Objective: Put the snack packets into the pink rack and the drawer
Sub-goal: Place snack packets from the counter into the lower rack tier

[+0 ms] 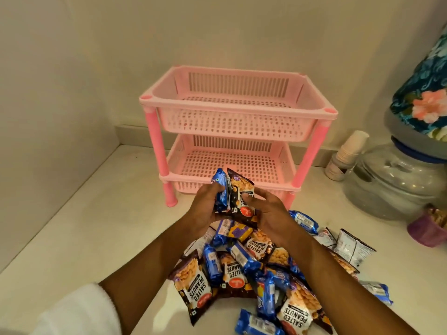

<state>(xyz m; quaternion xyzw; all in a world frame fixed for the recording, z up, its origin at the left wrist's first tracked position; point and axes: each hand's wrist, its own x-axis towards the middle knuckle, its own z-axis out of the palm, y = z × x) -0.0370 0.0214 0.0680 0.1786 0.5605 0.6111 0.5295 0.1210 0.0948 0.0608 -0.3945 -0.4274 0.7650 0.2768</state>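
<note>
Nearest me, a heap of snack packets (261,269) lies on the white counter (101,233), blue wrappers mixed with salted peanut bags. Above it my left hand (205,209) grips a blue packet (221,192) and my right hand (271,213) holds a peanut bag (242,197), the two pressed together. Just behind them stands the pink rack (237,131), both tiers empty.

Plain cream walls (72,68) meet in a corner beyond the hands, above a pale worktop (84,226) in dim, warm light.
</note>
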